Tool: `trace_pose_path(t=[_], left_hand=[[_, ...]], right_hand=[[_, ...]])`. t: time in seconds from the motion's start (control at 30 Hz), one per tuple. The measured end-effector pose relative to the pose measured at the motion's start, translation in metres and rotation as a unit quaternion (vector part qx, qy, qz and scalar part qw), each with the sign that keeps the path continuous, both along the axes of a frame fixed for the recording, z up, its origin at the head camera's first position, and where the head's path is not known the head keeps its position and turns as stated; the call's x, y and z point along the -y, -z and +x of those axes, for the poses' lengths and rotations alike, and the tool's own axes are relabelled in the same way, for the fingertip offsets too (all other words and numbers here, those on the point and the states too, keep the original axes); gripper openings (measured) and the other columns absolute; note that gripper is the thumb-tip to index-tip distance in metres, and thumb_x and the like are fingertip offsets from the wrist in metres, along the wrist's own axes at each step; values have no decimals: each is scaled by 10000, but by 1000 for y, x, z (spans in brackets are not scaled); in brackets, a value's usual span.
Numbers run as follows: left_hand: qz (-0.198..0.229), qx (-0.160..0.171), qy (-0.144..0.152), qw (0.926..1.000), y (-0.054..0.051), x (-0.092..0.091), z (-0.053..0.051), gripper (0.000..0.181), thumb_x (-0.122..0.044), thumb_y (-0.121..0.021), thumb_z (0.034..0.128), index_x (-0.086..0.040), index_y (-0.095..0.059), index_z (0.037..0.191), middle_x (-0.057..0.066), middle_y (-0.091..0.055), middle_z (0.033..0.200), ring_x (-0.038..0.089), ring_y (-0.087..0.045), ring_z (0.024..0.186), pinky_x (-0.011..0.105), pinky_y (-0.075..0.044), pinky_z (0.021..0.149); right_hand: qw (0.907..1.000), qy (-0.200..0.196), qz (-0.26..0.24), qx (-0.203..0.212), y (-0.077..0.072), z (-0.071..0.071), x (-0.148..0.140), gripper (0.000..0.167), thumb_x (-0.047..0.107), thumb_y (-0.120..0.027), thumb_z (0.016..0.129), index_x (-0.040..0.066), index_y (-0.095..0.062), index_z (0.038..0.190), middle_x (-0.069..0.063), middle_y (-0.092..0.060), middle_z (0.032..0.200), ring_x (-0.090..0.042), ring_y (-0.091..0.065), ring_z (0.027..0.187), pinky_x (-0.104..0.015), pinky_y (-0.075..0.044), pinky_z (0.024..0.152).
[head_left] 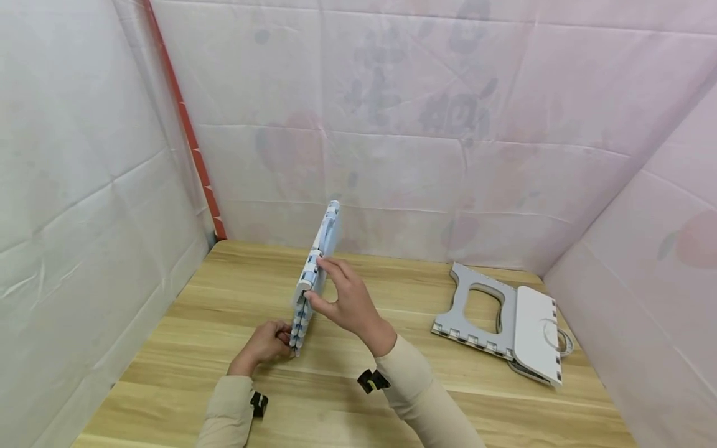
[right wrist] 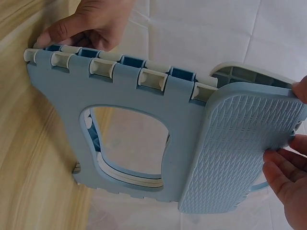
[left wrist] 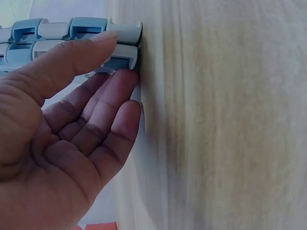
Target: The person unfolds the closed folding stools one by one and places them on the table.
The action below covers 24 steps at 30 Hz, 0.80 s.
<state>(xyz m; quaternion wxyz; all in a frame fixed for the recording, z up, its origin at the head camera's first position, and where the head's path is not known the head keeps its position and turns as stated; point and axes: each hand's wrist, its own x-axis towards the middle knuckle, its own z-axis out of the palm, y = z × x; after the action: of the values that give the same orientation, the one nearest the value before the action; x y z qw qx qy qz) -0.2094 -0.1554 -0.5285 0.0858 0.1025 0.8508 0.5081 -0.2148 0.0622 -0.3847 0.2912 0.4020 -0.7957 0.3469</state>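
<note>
A pale blue and white folded plastic stool stands upright on its edge on the wood-grained tabletop, in front of the person. The left hand has its grip pinching the lower corner, thumb laid over the hinged edge, fingers on the other side. The right hand touches the upper part at the woven-textured seat panel, its thumb and fingers spread apart. Off to the right lies a grey and white folded plastic stool, well apart.
</note>
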Motion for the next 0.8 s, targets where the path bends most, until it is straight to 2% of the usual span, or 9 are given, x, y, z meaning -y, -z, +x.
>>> trace_pose_path(t=[0.1, 0.27, 0.57, 0.8], left_hand=[[50, 1, 111, 9999, 2, -1, -1, 413, 72, -783, 596, 94, -643, 984, 47, -644, 737, 164, -605, 680, 304, -494, 659], [27, 68, 105, 9999, 4, -2, 0, 396, 72, -775, 605, 76, -647, 980, 30, -626, 743, 170, -586, 692, 330, -488, 677], [-45, -57, 148, 9999, 6, 2, 1, 366, 25, -797, 625, 65, -648, 957, 23, -619, 751, 165, -575, 705, 323, -476, 676], [5, -29, 189, 9998, 9, 7, 0, 371, 11, -804, 628, 75, -641, 955, 32, -619, 761, 171, -575, 711, 331, -478, 675]], right_hand=[[9999, -114, 49, -17, 1, -3, 1, 563, 199, -714, 790, -53, -516, 1253, -182, -526, 1176, -256, -537, 1047, -324, -467, 857], [9996, -235, 165, -19, 1, -5, 4, 575, 186, -704, 797, -52, -494, 1277, -183, -512, 1202, -246, -535, 1054, -308, -466, 859], [9925, 7, 859, -864, -2, -7, 9, 598, 215, -697, 807, -76, -474, 1279, -201, -516, 1208, -282, -510, 1110, -295, -445, 895], [9902, 22, 1060, -912, -5, -9, 13, 604, 245, -700, 810, -64, -480, 1279, -191, -522, 1204, -270, -511, 1106, -289, -418, 928]])
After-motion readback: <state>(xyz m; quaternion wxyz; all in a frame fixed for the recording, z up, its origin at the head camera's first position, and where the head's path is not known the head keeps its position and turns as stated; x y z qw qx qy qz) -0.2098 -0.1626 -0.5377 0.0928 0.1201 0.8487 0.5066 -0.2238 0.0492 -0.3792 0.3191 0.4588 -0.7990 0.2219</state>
